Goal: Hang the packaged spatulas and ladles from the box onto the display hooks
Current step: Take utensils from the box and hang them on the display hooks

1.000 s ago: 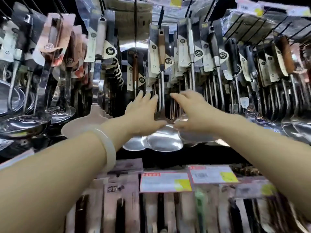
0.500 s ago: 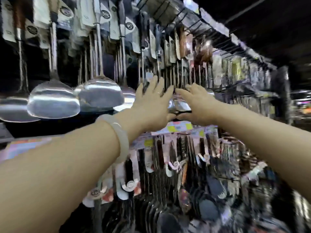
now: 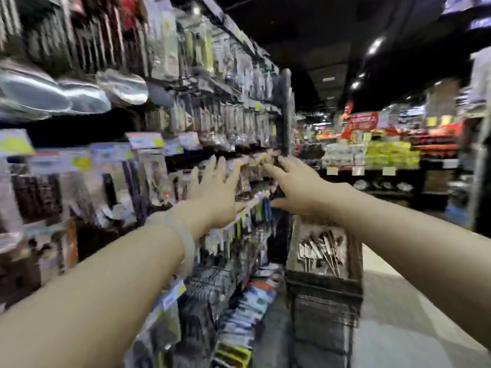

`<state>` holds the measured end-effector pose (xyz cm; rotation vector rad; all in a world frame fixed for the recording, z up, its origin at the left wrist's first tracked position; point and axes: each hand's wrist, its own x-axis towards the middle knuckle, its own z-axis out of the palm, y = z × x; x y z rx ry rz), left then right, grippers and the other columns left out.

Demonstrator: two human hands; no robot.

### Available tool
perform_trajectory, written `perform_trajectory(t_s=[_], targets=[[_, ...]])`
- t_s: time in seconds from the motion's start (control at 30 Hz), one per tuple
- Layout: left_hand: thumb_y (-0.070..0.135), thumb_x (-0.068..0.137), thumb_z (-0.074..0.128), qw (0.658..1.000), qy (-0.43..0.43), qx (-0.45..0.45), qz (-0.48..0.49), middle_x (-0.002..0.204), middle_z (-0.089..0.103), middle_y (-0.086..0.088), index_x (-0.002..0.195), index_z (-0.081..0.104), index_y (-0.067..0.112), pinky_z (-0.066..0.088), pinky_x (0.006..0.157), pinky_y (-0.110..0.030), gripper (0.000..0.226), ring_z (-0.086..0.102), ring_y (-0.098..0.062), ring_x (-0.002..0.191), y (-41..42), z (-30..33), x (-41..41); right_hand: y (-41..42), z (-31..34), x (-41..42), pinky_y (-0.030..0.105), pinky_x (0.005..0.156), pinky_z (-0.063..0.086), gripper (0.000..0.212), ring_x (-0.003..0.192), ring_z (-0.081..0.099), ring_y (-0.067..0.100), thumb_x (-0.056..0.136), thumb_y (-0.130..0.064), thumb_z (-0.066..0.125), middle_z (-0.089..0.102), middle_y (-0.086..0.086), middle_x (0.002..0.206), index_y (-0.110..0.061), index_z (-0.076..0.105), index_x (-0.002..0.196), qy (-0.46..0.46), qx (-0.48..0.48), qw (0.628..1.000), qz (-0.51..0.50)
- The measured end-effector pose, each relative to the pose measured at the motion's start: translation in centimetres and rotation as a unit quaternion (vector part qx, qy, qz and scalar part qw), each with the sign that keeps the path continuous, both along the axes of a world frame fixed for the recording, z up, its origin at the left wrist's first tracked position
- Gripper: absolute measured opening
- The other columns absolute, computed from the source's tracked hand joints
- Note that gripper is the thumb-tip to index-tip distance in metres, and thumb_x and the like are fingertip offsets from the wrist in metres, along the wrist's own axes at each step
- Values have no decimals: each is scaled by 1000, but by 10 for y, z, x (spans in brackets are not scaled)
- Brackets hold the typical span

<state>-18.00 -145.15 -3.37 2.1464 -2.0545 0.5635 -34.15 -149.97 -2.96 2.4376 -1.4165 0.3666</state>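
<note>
Both arms reach forward at chest height, and the whole view is blurred. The left hand (image 3: 215,197) has its fingers straight and spread, and it holds nothing. The right hand (image 3: 295,187) is also released, with the fingers a little bent, and nothing is between them. The two hands are near each other but apart. A pale bangle (image 3: 183,245) sits on the left wrist.

The display rack (image 3: 285,110) fills the left side and ends at a dark upright post just behind the hands. Steel ladles (image 3: 79,95) hang at the upper left, well away from both hands, and many packaged utensils (image 3: 233,120) hang in rows along the rack. Price tags (image 3: 144,140) stand on the front edges of the rows.

To the right of the post the aisle floor (image 3: 398,301) is open and pale. The box (image 3: 325,288) stands on this floor, just beside the end of the rack and below the right hand. Its top is open, and inside lie packaged spatulas (image 3: 322,252) with thin metal handles, in a loose pile. Far shelves with yellow and red goods (image 3: 390,152) close the aisle behind.
</note>
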Motion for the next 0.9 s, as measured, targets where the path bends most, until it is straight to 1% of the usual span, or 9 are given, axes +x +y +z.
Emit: perform_trajectory(t_s=[0.07,0.17,0.33,0.4,0.5,0.63,0.7,0.8,0.9], targets=[[55,91,35,999,10,17,-28,157,-16,-6,147,-9,23,-4,117,-50,78,-20,-25,144,-32,-19,-25,-22,-13,-34,48,119,14,82,146,0,32,88,-47,54,2,13,158,-24,6,149,-4,22,999,-23],[53,92,36,997,16,44,-58,157,-18,-6,147,-11,24,-5,117,-50,78,-21,-25,143,-80,-44,-55,-59,-33,-72,49,118,14,83,146,0,33,87,-46,56,3,14,158,-24,6,149,-3,41,998,-57],[53,92,36,990,28,88,-106,157,-18,-7,147,-10,24,-4,117,-50,77,-20,-25,144,-161,-84,-87,-122,-72,-106,42,118,12,81,145,3,34,87,-46,55,8,17,156,-20,9,149,-3,87,991,-102],[53,92,37,987,31,103,-119,156,-18,-7,147,-11,25,-3,117,-50,78,-20,-26,144,-202,-98,-92,-155,-84,-115,41,117,12,79,145,4,34,87,-45,56,8,18,156,-18,13,148,-1,98,988,-118],[51,92,39,984,41,105,-141,157,-17,-7,147,-8,25,-3,117,-50,77,-18,-27,144,-270,-112,-95,-214,-95,-122,43,118,12,81,145,3,34,87,-45,57,3,16,157,-21,10,149,1,105,983,-148],[48,93,40,975,63,120,-177,157,-16,-7,147,-6,24,-3,117,-49,75,-17,-26,144,-360,-115,-99,-297,-97,-123,44,117,14,80,145,5,34,87,-42,58,6,17,157,-20,12,149,-7,118,977,-179],[47,93,40,972,63,124,-190,157,-14,-8,147,-5,24,-2,117,-49,75,-16,-27,145,-401,-118,-102,-338,-102,-124,46,116,17,79,143,10,36,86,-42,60,11,17,155,-18,16,148,-15,125,974,-190],[46,93,40,967,70,139,-201,157,-12,-9,147,-4,22,0,117,-48,74,-12,-27,145,-458,-135,-111,-392,-123,-125,45,114,25,76,138,21,37,83,-41,62,23,19,149,-16,24,144,-36,142,969,-199],[48,92,41,956,77,190,-210,158,-11,-9,148,-3,23,1,118,-49,75,-11,-26,146,-504,-171,-125,-433,-160,-133,45,116,24,80,142,15,34,84,-43,61,16,17,154,-18,19,147,-40,188,957,-219]])
